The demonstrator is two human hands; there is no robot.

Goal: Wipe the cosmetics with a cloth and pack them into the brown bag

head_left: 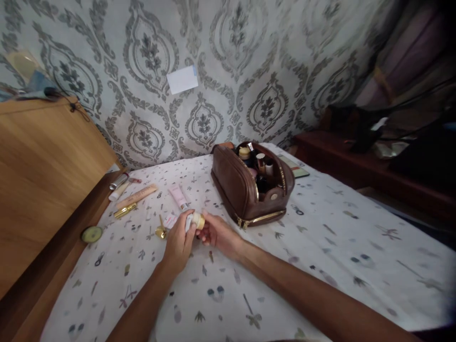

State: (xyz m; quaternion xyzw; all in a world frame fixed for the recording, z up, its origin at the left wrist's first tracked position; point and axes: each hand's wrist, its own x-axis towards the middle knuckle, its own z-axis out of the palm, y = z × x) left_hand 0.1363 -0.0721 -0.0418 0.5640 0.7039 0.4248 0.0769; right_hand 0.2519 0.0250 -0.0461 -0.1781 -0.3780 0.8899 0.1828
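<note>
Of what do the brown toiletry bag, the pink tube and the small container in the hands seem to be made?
Brown toiletry bag: probably leather or imitation leather, with a soft sheen. Pink tube: likely soft plastic, satin, given its flat, wide end. Small container: pale plastic or glass with a gold-toned end; the left hand covers part, finish uncertain.

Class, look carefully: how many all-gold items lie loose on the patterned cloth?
2: a gold tube at the left, beside the peach tube, and a gold piece beside the left hand. Others may be hidden behind the brown bag.
</note>
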